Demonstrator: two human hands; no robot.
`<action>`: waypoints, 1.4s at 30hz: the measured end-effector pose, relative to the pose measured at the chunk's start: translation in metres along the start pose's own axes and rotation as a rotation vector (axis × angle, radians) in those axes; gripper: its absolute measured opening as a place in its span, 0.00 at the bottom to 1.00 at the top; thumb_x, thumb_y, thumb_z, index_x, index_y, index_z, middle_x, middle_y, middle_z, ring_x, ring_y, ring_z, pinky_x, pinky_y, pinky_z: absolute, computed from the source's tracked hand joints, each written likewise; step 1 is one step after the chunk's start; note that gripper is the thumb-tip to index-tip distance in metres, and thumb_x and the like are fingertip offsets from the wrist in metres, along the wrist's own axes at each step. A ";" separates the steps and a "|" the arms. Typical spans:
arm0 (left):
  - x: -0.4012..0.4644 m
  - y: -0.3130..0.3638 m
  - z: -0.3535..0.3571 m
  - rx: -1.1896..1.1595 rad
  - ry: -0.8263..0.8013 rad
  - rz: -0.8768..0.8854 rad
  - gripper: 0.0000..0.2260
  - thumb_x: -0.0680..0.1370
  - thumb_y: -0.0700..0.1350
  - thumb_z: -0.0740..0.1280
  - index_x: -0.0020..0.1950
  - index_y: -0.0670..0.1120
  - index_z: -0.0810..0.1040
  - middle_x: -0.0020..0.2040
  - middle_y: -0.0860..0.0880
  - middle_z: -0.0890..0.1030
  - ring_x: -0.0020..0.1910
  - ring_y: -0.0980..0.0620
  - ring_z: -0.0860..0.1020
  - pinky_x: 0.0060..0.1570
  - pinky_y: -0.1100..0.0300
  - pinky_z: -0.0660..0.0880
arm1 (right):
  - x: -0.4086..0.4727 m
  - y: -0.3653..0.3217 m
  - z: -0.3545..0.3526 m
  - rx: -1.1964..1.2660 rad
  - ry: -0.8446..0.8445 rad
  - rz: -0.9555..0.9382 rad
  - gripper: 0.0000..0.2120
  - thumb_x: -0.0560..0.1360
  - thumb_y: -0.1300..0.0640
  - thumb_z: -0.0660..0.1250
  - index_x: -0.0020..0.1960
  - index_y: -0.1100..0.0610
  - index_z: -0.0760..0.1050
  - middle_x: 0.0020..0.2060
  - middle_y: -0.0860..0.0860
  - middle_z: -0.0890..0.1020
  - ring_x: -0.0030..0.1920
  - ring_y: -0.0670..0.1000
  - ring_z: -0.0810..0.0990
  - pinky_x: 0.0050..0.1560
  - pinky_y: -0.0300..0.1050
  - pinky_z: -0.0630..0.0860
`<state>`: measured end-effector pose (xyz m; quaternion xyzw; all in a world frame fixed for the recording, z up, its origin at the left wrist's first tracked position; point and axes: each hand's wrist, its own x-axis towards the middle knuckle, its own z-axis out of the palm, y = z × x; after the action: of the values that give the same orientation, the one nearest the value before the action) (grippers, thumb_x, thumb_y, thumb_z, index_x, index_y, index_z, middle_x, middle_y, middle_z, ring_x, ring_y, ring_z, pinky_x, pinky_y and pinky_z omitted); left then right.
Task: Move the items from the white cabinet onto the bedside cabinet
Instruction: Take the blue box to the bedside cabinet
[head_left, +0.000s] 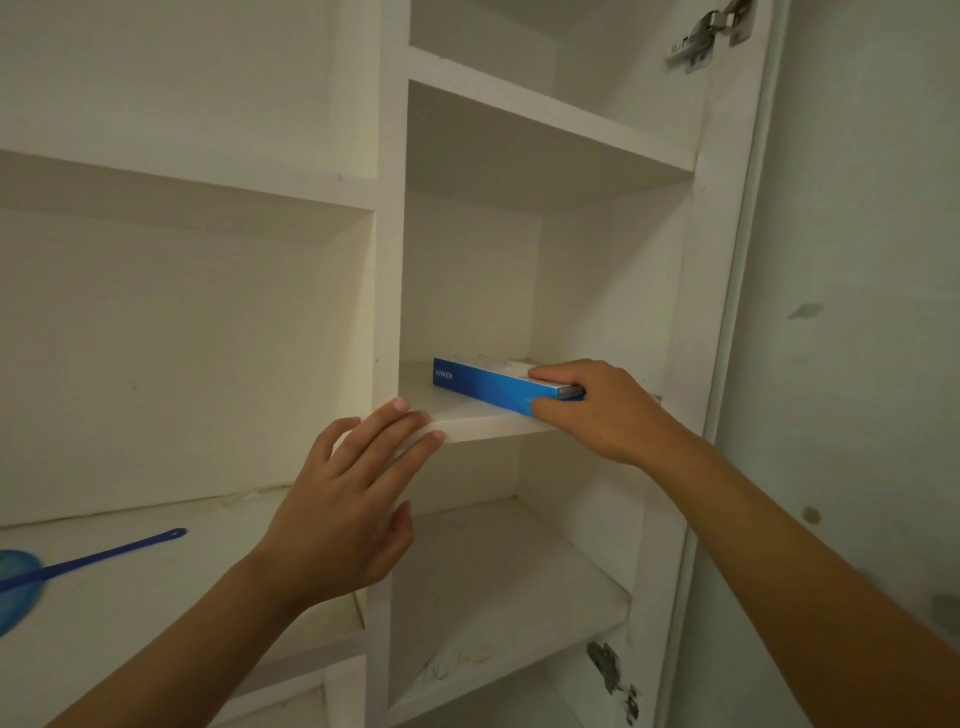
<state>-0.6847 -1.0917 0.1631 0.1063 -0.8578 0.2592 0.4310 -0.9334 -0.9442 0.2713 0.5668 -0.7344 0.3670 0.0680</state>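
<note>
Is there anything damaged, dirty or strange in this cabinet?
Yes. The lower hinge looks dark and corroded, unlike the shiny upper hinge. There are scribble marks on the lower right shelf. The blue box, gripped by the right hand, looks dusty on top.
</note>
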 end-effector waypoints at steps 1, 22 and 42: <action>0.000 0.001 0.000 0.000 0.001 -0.008 0.32 0.74 0.49 0.70 0.78 0.45 0.70 0.78 0.44 0.69 0.81 0.43 0.59 0.72 0.39 0.66 | -0.002 0.001 -0.003 -0.007 0.005 0.007 0.26 0.76 0.47 0.71 0.73 0.45 0.74 0.63 0.43 0.78 0.51 0.40 0.77 0.43 0.29 0.69; -0.027 0.071 -0.028 0.038 -0.270 -0.270 0.32 0.76 0.56 0.62 0.81 0.48 0.65 0.84 0.46 0.57 0.84 0.45 0.51 0.76 0.33 0.58 | -0.095 0.067 0.004 0.154 0.228 -0.135 0.35 0.73 0.41 0.76 0.76 0.47 0.69 0.62 0.44 0.74 0.61 0.46 0.75 0.56 0.44 0.78; -0.222 0.219 -0.181 0.065 -0.660 -0.661 0.28 0.79 0.61 0.58 0.78 0.52 0.68 0.78 0.50 0.68 0.79 0.46 0.63 0.74 0.38 0.64 | -0.322 0.076 0.090 0.208 -0.092 -0.272 0.36 0.72 0.45 0.79 0.75 0.53 0.71 0.69 0.42 0.70 0.66 0.47 0.71 0.60 0.49 0.78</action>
<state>-0.5153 -0.8190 -0.0013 0.4642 -0.8605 0.0870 0.1912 -0.8596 -0.7413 0.0050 0.6810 -0.6114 0.4024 0.0243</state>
